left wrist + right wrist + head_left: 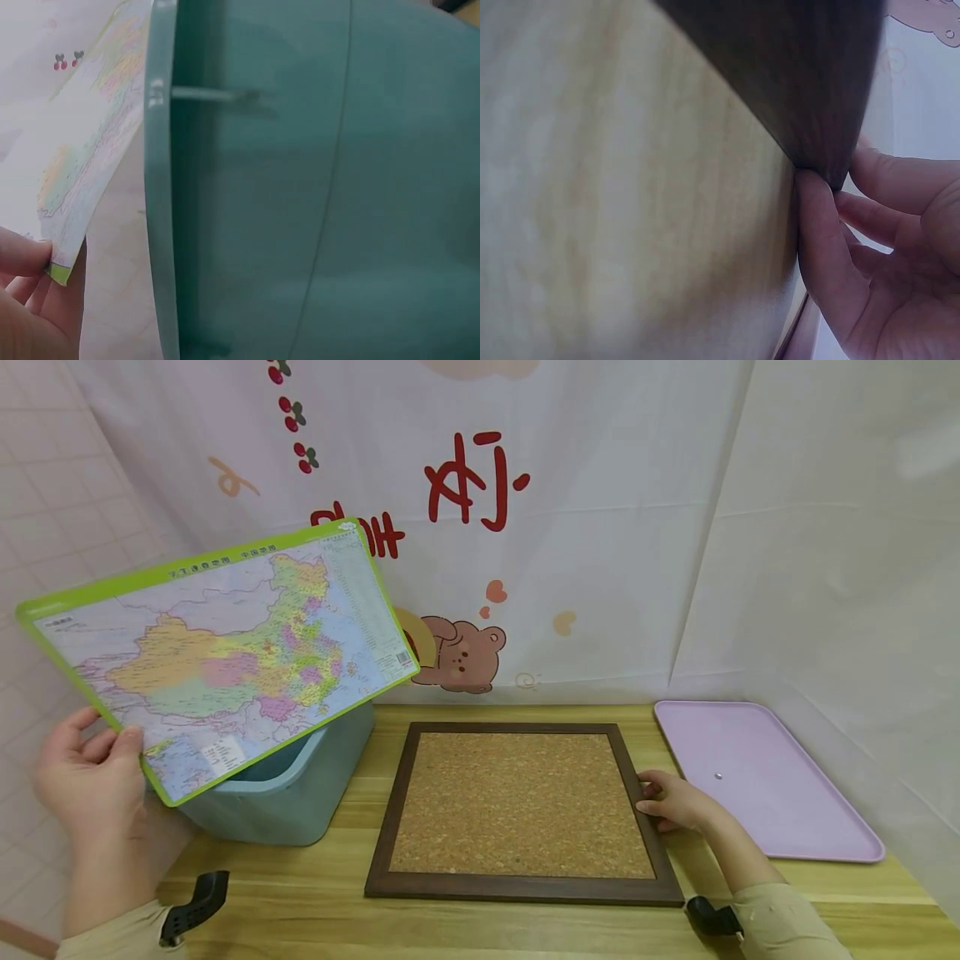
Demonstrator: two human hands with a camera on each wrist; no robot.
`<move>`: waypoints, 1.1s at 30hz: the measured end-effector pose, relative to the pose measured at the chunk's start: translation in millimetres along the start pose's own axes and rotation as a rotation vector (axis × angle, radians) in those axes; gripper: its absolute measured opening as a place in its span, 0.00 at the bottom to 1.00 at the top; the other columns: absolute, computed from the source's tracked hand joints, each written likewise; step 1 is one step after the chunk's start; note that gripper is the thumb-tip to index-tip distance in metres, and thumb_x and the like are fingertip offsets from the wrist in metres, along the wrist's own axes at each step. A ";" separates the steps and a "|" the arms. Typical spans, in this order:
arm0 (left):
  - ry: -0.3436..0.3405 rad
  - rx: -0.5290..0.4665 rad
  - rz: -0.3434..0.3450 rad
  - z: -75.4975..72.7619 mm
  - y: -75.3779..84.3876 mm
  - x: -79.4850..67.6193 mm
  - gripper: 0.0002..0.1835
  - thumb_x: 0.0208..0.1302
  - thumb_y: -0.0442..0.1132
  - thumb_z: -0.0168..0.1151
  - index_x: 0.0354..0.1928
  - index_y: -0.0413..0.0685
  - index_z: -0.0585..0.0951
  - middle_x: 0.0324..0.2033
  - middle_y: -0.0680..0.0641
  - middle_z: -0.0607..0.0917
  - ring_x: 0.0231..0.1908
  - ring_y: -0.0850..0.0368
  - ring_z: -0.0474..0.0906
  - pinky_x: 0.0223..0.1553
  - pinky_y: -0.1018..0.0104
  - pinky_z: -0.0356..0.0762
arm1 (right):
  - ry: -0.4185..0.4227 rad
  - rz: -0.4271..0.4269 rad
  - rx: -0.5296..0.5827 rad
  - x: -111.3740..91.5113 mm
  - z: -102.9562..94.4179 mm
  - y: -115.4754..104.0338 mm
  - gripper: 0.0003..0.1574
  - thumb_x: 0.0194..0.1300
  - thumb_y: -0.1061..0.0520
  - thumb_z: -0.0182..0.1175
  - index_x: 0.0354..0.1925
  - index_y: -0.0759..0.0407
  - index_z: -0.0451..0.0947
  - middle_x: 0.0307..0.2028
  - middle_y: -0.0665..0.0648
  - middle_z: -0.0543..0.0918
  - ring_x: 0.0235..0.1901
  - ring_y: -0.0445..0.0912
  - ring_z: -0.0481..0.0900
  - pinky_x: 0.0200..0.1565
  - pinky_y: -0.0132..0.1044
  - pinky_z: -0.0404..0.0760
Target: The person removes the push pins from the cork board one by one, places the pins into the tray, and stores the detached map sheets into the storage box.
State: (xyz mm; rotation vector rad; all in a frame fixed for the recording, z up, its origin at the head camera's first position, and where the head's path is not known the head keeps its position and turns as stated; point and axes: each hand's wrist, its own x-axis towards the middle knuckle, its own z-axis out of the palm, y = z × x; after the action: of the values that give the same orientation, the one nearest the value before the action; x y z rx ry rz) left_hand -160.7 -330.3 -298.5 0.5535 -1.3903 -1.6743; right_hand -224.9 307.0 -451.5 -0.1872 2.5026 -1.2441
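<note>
My left hand (97, 777) pinches the lower left edge of a flat, green-bordered map sheet (232, 652), thumb on the printed face. Raised and tilted, the sheet overlaps the blue-green bin (315, 793) in the head view. Its corner shows beside my thumb in the left wrist view, where the bin wall (300, 187) fills most of the picture. My right hand (671, 802) grips the right side of a dark-framed cork board (517, 810) lying on the table. In the right wrist view, thumb and fingers sit around the dark wooden frame (802, 90).
A lilac tray (772, 785) lies on the wood-grain table (480, 931), right of the cork board and close to my right forearm. Behind the table hangs a white curtain (615, 568) with printed cherries, letters and a bear. The bin stands at the left side of the table.
</note>
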 end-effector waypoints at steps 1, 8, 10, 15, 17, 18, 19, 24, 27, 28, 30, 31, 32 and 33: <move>0.009 0.015 0.011 -1.1 0.3 1.3 0.21 0.61 0.21 0.63 0.52 0.49 0.86 0.22 0.60 0.84 0.24 0.71 0.79 0.27 0.86 0.73 | -0.003 -0.003 -0.001 -0.1 -0.1 0.0 0.39 0.69 0.63 0.61 0.67 0.80 0.55 0.52 0.76 0.70 0.49 0.63 0.78 0.39 0.49 0.84; 0.071 0.104 0.044 -11.3 2.2 10.1 0.21 0.63 0.23 0.61 0.52 0.55 0.85 0.23 0.65 0.83 0.26 0.75 0.77 0.28 0.88 0.70 | -0.006 -0.003 0.002 0.0 0.1 0.7 0.39 0.69 0.63 0.61 0.67 0.80 0.55 0.52 0.76 0.70 0.50 0.64 0.78 0.39 0.50 0.84; 0.081 0.117 0.045 -13.5 1.8 12.1 0.22 0.64 0.24 0.60 0.52 0.57 0.84 0.24 0.65 0.82 0.27 0.74 0.76 0.28 0.89 0.69 | -0.008 -0.005 -0.005 0.2 -0.1 1.0 0.39 0.69 0.63 0.61 0.67 0.80 0.55 0.52 0.76 0.70 0.49 0.64 0.78 0.39 0.49 0.84; 0.108 0.164 0.047 -16.8 0.8 15.8 0.22 0.66 0.26 0.58 0.53 0.61 0.83 0.26 0.65 0.80 0.30 0.73 0.74 0.29 0.88 0.66 | -0.001 0.003 -0.001 -0.6 0.4 -0.1 0.39 0.69 0.63 0.61 0.67 0.79 0.55 0.52 0.74 0.70 0.50 0.64 0.77 0.40 0.49 0.84; 0.120 0.165 0.035 -17.9 0.9 17.1 0.22 0.67 0.27 0.58 0.53 0.62 0.83 0.27 0.64 0.79 0.32 0.73 0.72 0.30 0.87 0.65 | -0.004 0.000 0.002 -1.1 0.4 -0.5 0.39 0.69 0.63 0.61 0.67 0.80 0.55 0.52 0.75 0.70 0.50 0.64 0.77 0.40 0.49 0.84; 0.125 0.159 0.031 -18.3 1.1 17.9 0.22 0.67 0.27 0.57 0.53 0.63 0.82 0.28 0.63 0.78 0.33 0.73 0.72 0.31 0.87 0.65 | -0.009 -0.006 -0.003 -1.1 0.3 -0.3 0.39 0.69 0.63 0.61 0.67 0.80 0.54 0.52 0.75 0.70 0.50 0.64 0.77 0.40 0.49 0.84; 0.132 0.157 0.029 -18.7 1.3 18.5 0.22 0.67 0.27 0.57 0.53 0.63 0.82 0.29 0.63 0.77 0.33 0.73 0.71 0.32 0.87 0.65 | -0.008 -0.004 0.000 -1.2 0.3 -0.3 0.39 0.69 0.63 0.61 0.67 0.80 0.54 0.52 0.75 0.70 0.50 0.64 0.77 0.40 0.49 0.84; 0.152 0.275 0.061 -20.0 3.8 19.8 0.22 0.69 0.30 0.54 0.56 0.66 0.80 0.31 0.65 0.75 0.33 0.74 0.69 0.34 0.88 0.63 | -0.009 -0.005 0.003 -1.7 0.5 -0.2 0.40 0.69 0.63 0.61 0.67 0.80 0.54 0.53 0.75 0.70 0.51 0.65 0.77 0.40 0.50 0.84; 0.158 0.341 0.070 -19.4 6.0 20.6 0.22 0.71 0.32 0.53 0.59 0.67 0.78 0.35 0.68 0.74 0.35 0.76 0.68 0.35 0.89 0.63 | -0.009 -0.002 0.005 -1.6 0.8 -0.1 0.40 0.69 0.63 0.61 0.67 0.80 0.54 0.53 0.75 0.70 0.51 0.65 0.77 0.40 0.50 0.84; 0.155 0.349 0.067 -19.2 7.1 20.9 0.22 0.72 0.32 0.52 0.60 0.66 0.77 0.38 0.68 0.74 0.37 0.76 0.69 0.38 0.88 0.65 | -0.009 -0.001 0.005 -1.6 0.9 -0.3 0.39 0.69 0.63 0.61 0.67 0.80 0.54 0.53 0.75 0.70 0.51 0.65 0.77 0.40 0.50 0.84; 0.148 0.373 0.069 -18.3 9.2 21.9 0.22 0.72 0.33 0.51 0.62 0.66 0.76 0.41 0.69 0.73 0.40 0.77 0.68 0.44 0.84 0.66 | -0.009 -0.001 0.004 -1.2 0.7 -0.5 0.39 0.69 0.63 0.61 0.67 0.80 0.54 0.52 0.75 0.70 0.51 0.65 0.77 0.40 0.50 0.84; 0.143 0.385 0.071 -17.9 10.2 22.5 0.23 0.72 0.33 0.50 0.62 0.66 0.75 0.42 0.69 0.73 0.42 0.77 0.68 0.48 0.82 0.66 | -0.009 0.000 0.006 -0.8 0.5 -0.3 0.39 0.69 0.63 0.61 0.67 0.80 0.54 0.52 0.75 0.70 0.51 0.65 0.77 0.40 0.50 0.84; 0.135 0.398 0.070 -17.5 11.6 23.0 0.23 0.73 0.33 0.49 0.63 0.67 0.75 0.43 0.69 0.72 0.43 0.77 0.67 0.51 0.80 0.65 | -0.009 0.000 0.008 -0.5 0.4 -0.5 0.39 0.69 0.63 0.61 0.67 0.80 0.54 0.52 0.74 0.70 0.50 0.65 0.77 0.40 0.50 0.84; 0.130 0.422 0.072 -17.1 12.4 23.3 0.23 0.73 0.34 0.49 0.64 0.67 0.74 0.45 0.69 0.72 0.44 0.78 0.67 0.54 0.79 0.63 | -0.009 0.000 0.010 -0.3 0.2 -0.6 0.39 0.69 0.63 0.61 0.67 0.80 0.54 0.52 0.74 0.71 0.50 0.64 0.77 0.40 0.50 0.84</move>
State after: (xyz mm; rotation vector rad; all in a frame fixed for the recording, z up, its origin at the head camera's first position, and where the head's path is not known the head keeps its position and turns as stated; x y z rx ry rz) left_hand -155.5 -359.2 -287.3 0.8223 -1.6546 -1.2656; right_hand -224.6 306.5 -451.0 -0.1893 2.4885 -1.2529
